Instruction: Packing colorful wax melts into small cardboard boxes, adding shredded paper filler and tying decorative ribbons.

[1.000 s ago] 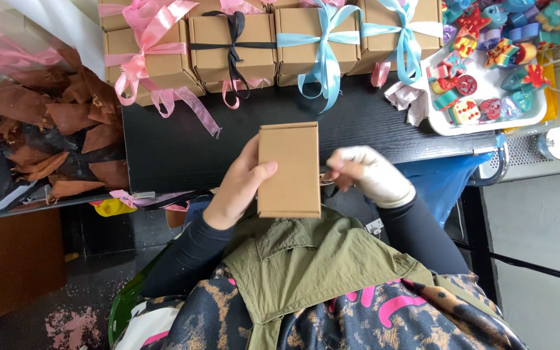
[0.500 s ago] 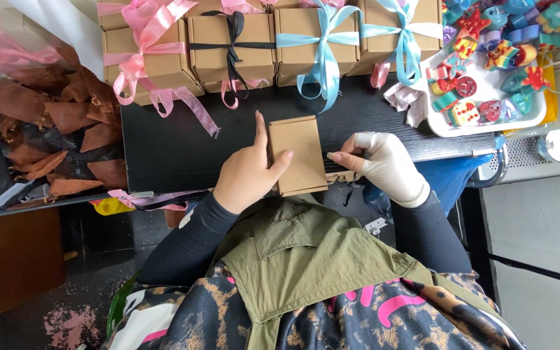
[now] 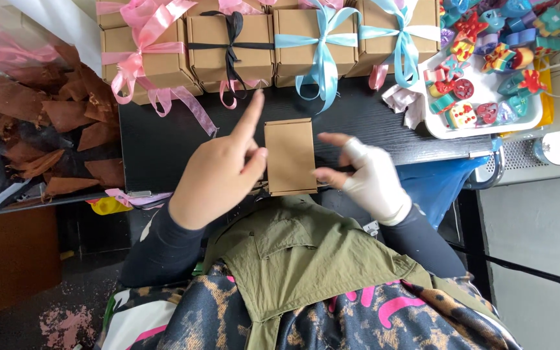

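Plain brown cardboard box [image 3: 290, 155] lies flat on black worktop [image 3: 157, 146], near front edge, between both hands. Left hand [image 3: 218, 175] just beside box's left edge; index finger extended, other fingers loosely curled, gripping nothing. Right hand [image 3: 367, 175], partly wrapped in white, at box's right edge; fingers spread, fingertips near or touching box, contact unclear. Ribbon-tied boxes [image 3: 231, 45] in row behind. White tray [image 3: 539, 120] of colourful trinkets at right.

Your left hand [image 3: 218, 175] has let go of the plain cardboard box [image 3: 290, 156], its forefinger now raised. The box has dropped from your grip onto the black surface [image 3: 163, 146]. Your right hand [image 3: 364, 175] has opened beside it.
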